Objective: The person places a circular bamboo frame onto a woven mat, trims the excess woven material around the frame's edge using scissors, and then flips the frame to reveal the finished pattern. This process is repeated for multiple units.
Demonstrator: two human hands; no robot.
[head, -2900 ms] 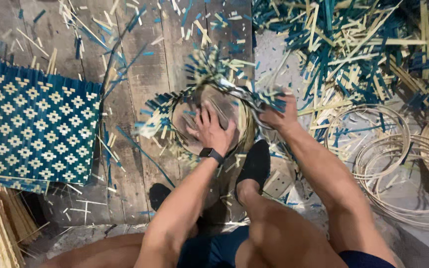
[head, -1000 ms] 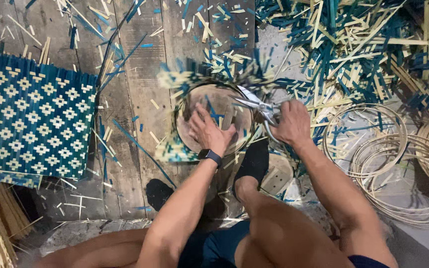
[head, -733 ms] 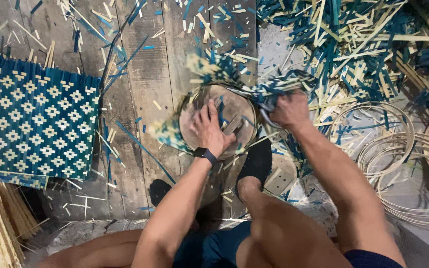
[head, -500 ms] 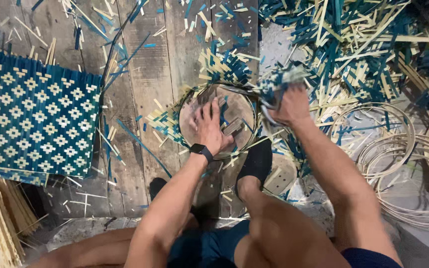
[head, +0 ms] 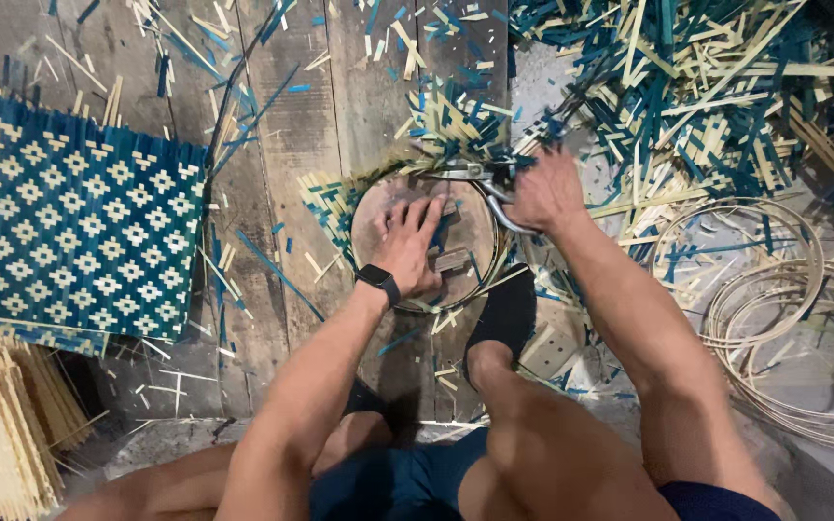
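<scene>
Shears (head: pixel 480 178) in right hand (head: pixel 547 193), left hand (head: pixel 407 241) flat on round mould (head: pixel 465 227).

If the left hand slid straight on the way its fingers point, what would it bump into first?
The left hand lies flat on the round wooden disc, fingers pointing up and slightly right. Going on, it would likely first meet the metal shears held by the right hand, though height is hard to judge.

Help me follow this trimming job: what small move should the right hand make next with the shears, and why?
Probably another snip a little further round the rim. The right hand has the shears at the top edge of the round disc, the left hand presses it flat, and blue and tan strip ends stick out past the left rim.
</scene>
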